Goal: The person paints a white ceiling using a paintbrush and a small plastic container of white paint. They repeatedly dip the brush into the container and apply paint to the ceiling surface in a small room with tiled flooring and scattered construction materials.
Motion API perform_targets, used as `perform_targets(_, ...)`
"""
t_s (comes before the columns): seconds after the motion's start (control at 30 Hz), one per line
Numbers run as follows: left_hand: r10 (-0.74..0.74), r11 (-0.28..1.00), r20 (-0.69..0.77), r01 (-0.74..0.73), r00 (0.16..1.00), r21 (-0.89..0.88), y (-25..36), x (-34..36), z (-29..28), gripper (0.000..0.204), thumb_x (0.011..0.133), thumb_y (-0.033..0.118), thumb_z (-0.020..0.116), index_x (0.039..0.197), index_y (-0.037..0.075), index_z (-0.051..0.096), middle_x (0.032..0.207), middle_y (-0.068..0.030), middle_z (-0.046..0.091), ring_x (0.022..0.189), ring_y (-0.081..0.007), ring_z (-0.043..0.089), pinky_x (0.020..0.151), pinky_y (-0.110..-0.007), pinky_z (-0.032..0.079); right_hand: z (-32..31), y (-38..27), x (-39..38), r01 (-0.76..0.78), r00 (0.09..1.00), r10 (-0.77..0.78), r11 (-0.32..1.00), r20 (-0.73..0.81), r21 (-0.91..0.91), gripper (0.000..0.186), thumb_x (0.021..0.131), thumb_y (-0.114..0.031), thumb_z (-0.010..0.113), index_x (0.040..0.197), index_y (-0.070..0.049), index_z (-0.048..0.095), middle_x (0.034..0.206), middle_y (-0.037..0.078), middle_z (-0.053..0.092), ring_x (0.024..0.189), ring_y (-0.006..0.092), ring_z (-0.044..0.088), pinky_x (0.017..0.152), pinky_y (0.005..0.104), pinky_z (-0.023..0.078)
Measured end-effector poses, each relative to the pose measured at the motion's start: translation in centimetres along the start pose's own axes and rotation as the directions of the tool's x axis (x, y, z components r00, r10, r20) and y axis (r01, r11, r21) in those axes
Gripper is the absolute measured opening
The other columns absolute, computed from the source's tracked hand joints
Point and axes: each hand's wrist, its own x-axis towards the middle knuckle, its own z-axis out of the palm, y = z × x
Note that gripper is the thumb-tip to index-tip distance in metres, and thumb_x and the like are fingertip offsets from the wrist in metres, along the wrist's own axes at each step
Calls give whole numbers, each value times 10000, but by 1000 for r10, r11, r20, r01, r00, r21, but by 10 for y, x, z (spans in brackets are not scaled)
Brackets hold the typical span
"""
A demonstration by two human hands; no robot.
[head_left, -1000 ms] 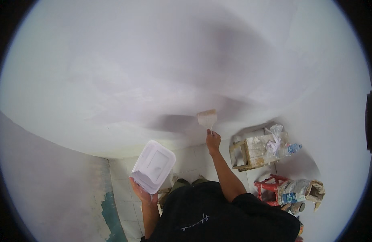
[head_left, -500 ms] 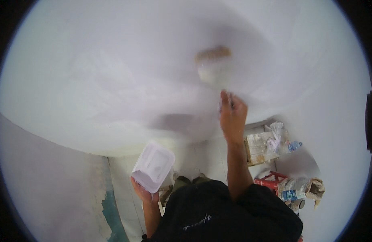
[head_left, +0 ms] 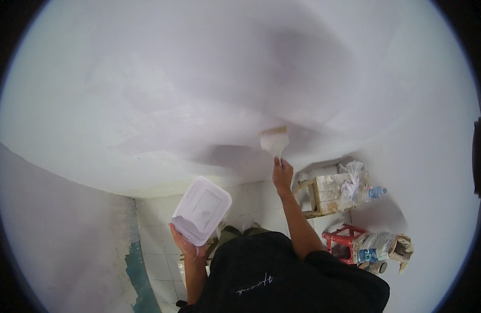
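My right hand [head_left: 282, 175] grips the handle of a wide flat paintbrush [head_left: 275, 140] with pale tan bristles and a whitened body. The bristles point up toward the white wall [head_left: 188, 94] in front of me; I cannot tell whether they touch it. Lower and to the left, my left hand [head_left: 189, 245] holds a white plastic tub [head_left: 208, 201] by its near end, tilted. A pale lilac liquid or coating shows inside the tub. The fingers under the tub are partly hidden.
A paint-stained wooden stool [head_left: 331, 189] carries a plastic bag [head_left: 352, 177] and a clear bottle [head_left: 377, 192] at the right. Nearer stands a red stool [head_left: 345, 241] with an open sack [head_left: 401, 249] by it. The left wall shows a teal patch [head_left: 140, 279]. Tiled floor [head_left: 159, 229] lies below.
My right hand has come down the wall and slightly left with the brush, toward my body. My left hand and the tub have barely shifted.
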Motion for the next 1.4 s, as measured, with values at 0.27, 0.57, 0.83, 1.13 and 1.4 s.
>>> perform_targets(0.27,-14,1000,-50,15,999,17,3,0,0,588,1000,486,260,1392,60,361,1353,-139,471,1252,-342,463,1057,-514,366,4,-3,-2,-377,919,337,903,204,206,443,918,-312,536,727,79,618,695,185,627,626,318,576,647,457,421)
perform_targets(0.57,7,999,41,-8,999,31,2,-1,4,574,1003,474,252,1389,65,364,1370,-141,458,1271,-332,451,1068,-514,364,-103,-199,-13,55,998,-47,847,-29,528,347,917,-257,584,764,55,571,589,119,497,519,186,431,539,368,370)
perform_targets(0.83,-24,1000,31,24,999,8,5,-4,11,537,1004,435,321,1397,70,333,1379,-132,441,1261,-327,456,1049,-498,388,-47,-125,-1,162,987,-161,958,-22,237,303,905,-255,593,843,41,603,700,207,594,631,330,587,609,412,430)
perform_targets(1.13,-41,999,-2,41,999,0,-3,4,13,587,1003,487,246,1401,67,339,1383,-142,434,1278,-348,431,1072,-523,341,39,73,-17,-275,937,280,960,208,-57,455,933,-388,492,959,47,622,842,234,610,745,399,561,730,465,420)
perform_targets(1.4,28,1000,18,-29,999,13,-2,3,1,579,1003,475,270,1396,56,342,1382,-143,433,1279,-348,431,1076,-518,343,-70,-127,7,-269,963,222,805,152,529,335,972,-254,551,681,-102,483,537,-55,378,411,44,302,370,239,210)
